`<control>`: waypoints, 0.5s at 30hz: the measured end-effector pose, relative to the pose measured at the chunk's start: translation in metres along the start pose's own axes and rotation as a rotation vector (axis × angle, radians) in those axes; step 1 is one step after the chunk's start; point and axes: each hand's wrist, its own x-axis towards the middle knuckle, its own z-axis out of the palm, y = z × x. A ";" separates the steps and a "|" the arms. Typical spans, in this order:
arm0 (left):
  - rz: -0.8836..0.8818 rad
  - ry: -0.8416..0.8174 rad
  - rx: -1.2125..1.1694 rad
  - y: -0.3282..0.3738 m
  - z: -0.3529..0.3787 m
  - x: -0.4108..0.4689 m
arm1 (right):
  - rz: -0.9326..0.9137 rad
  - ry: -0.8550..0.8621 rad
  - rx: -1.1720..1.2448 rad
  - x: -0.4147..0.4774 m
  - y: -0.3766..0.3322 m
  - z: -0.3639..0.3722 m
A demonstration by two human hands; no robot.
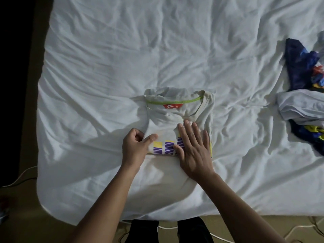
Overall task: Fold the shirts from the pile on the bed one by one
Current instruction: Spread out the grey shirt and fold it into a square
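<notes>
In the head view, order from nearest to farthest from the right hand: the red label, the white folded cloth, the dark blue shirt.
From the right hand:
1. Red label, just above, at the collar.
2. White folded cloth, far right.
3. Dark blue shirt, upper right.

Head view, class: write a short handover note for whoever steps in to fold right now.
Left hand: pinching the left edge of the white shirt.
Right hand: flat, pressing on the shirt's lower right.
White shirt: folded into a compact rectangle, collar up, mid-bed.
Pile: unfolded, at the right edge.
Left: finish smoothing, set it aside, fold the pile one by one.
</notes>
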 end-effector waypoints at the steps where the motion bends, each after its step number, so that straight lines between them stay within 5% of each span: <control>1: -0.002 -0.003 0.014 0.001 0.000 0.001 | 0.010 -0.003 -0.002 0.000 0.000 0.000; 9: -0.212 -0.275 -0.048 0.017 -0.009 0.015 | 0.016 -0.010 0.081 0.000 -0.011 -0.011; 15: -0.189 -0.232 -0.164 0.024 -0.008 0.028 | 0.028 -0.033 0.081 0.004 -0.004 -0.010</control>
